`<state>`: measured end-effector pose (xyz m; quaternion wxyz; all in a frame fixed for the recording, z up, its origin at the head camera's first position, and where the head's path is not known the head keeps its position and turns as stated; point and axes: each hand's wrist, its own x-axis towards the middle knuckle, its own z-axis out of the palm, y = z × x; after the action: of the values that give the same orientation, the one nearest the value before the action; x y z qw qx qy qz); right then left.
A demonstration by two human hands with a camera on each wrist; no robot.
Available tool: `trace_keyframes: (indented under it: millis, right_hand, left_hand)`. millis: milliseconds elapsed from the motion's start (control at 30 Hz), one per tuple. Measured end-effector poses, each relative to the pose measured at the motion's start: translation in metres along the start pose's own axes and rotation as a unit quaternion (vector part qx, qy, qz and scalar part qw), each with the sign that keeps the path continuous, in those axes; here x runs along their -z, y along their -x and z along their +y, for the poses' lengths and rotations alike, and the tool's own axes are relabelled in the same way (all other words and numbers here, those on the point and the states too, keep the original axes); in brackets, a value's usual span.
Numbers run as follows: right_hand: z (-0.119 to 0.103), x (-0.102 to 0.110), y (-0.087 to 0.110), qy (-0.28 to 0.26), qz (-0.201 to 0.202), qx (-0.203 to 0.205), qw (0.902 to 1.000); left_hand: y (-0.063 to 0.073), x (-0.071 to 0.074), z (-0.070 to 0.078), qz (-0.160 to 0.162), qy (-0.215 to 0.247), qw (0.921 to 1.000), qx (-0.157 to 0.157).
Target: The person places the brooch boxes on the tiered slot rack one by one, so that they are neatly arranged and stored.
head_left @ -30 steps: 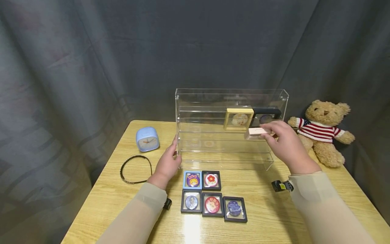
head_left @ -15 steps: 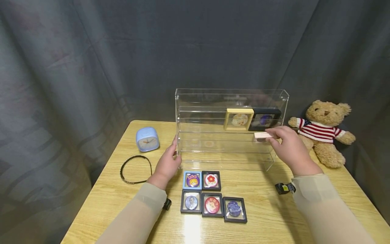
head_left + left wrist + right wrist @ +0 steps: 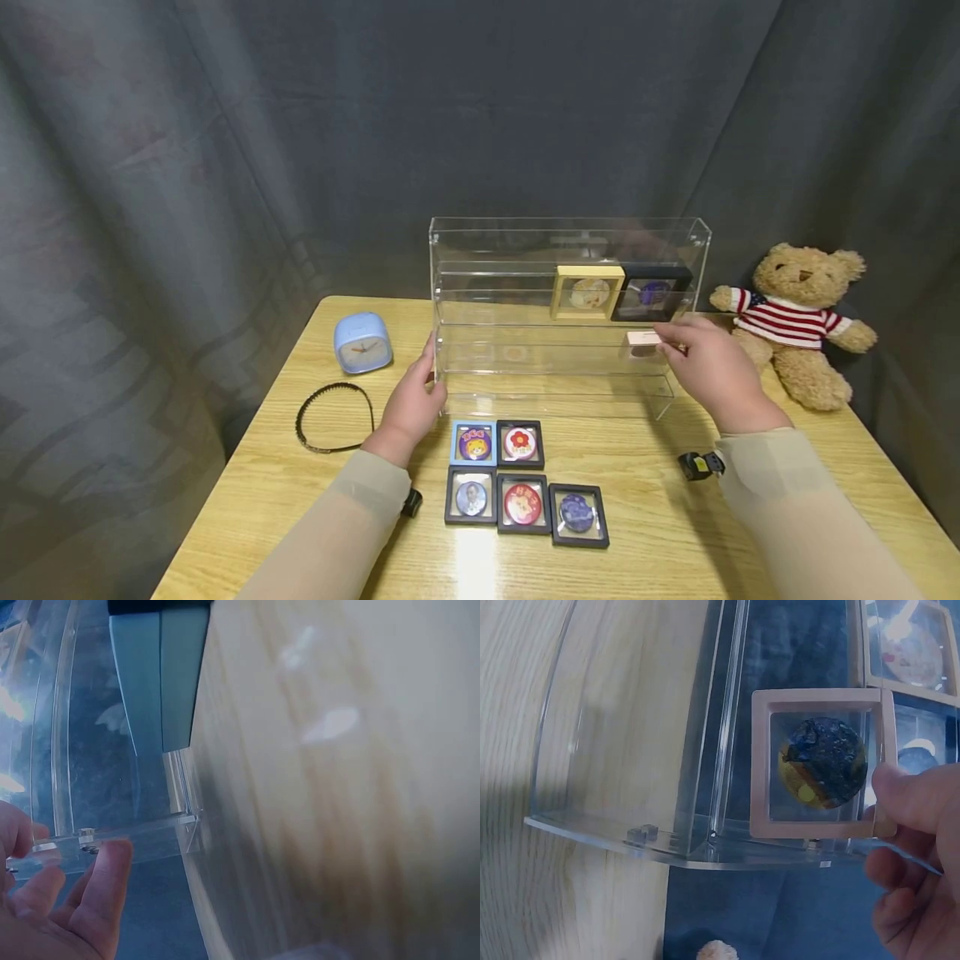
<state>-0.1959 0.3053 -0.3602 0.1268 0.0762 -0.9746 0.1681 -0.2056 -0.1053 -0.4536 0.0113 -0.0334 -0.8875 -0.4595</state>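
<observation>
My left hand holds the left side panel of a clear acrylic display rack; in the left wrist view the fingers and thumb meet at the panel's edge. With thumb and fingers, my right hand pinches a pink square display frame by one edge. The dark blue and yellow badge inside it shows in the right wrist view. That frame is at the rack's right end, below the upper-tier frames; whether it touches the shelf I cannot tell. A yellow frame and a black frame stand side by side above it.
Several badge frames lie on the table before the rack, among them a blue one and a black one. A blue clock and black headband are at left. A teddy bear sits at right.
My right hand has moved right and slightly down with the pink frame, uncovering the black frame above, then nearly stopped. The left hand stays on the rack's side.
</observation>
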Motion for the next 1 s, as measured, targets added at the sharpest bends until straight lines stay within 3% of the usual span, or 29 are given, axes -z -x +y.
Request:
trace_keyframes:
  millis: [200, 567, 1000]
  right_hand:
    - [-0.003, 0.000, -0.001, 0.031, -0.010, -0.003, 0.9995]
    - [-0.008, -0.002, 0.000, 0.040, -0.055, -0.031, 0.9972]
    - [-0.014, -0.001, 0.009, 0.013, -0.022, -0.022, 0.9994]
  left_hand:
    - [0.002, 0.000, 0.000, -0.003, 0.003, 1.0000, -0.001]
    - [0.003, 0.001, 0.001, 0.000, 0.002, 1.0000, -0.005]
    - [0.001, -0.001, 0.001, 0.000, -0.007, 0.9999, -0.012]
